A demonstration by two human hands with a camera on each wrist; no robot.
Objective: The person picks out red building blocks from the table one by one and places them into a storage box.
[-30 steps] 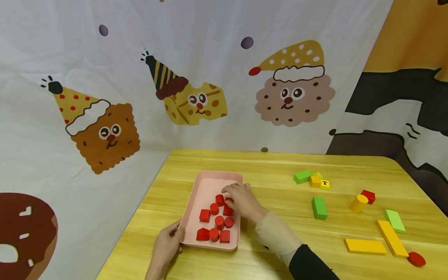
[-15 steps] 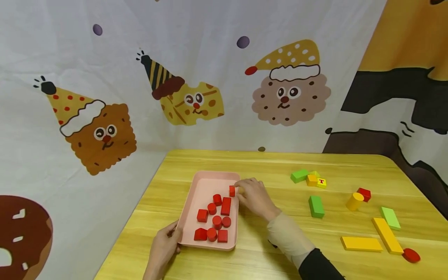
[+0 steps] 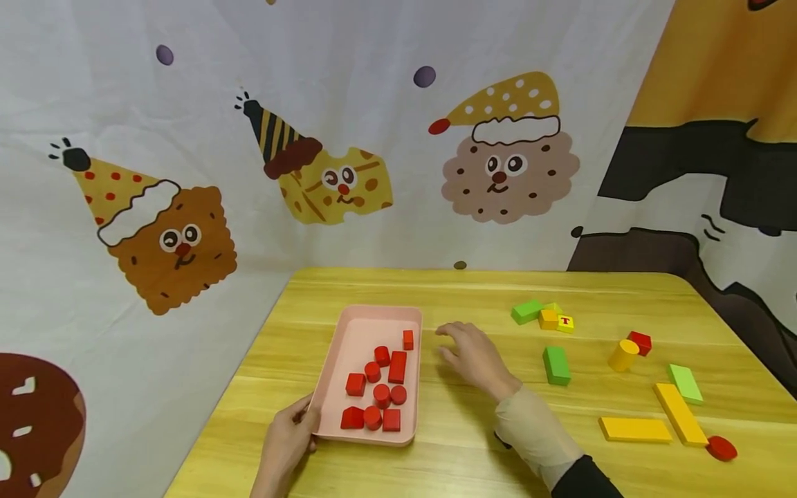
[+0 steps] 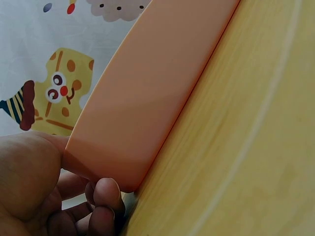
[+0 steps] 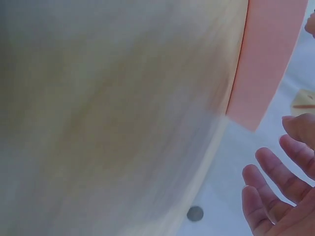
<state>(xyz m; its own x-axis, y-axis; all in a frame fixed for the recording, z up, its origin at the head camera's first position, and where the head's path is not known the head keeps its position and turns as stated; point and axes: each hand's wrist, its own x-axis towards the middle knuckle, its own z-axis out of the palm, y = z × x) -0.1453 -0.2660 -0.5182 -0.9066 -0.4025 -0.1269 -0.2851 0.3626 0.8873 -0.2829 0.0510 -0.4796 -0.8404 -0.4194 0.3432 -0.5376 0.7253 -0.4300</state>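
A pink tray (image 3: pixel 336 346) lies on the wooden table, holding several red blocks, among them a small upright red block (image 3: pixel 407 339), a longer red block (image 3: pixel 397 367) and a red cube (image 3: pixel 355 384). My left hand (image 3: pixel 288 437) grips the tray's near left corner, thumb at the rim and fingers curled below, as the left wrist view also shows. Just right of the tray, my right hand (image 3: pixel 476 356) hovers over the table with nothing in it. Its loosely bent, spread fingers (image 5: pixel 275 172) show in the right wrist view, apart from the tray wall (image 5: pixel 263 64).
At right lie a green block (image 3: pixel 556 366), a yellow cylinder (image 3: pixel 623 355), a red cube (image 3: pixel 640 343), long yellow blocks (image 3: pixel 635 429) and a red disc (image 3: pixel 721 448). Farther back sits a group with a yellow T block (image 3: pixel 565 323). A printed cloth (image 3: pixel 373 242) hangs behind the table.
My right hand has let go of the small red block, which stands near the tray's right wall. It has moved right, out of the tray. My left hand keeps its grip.
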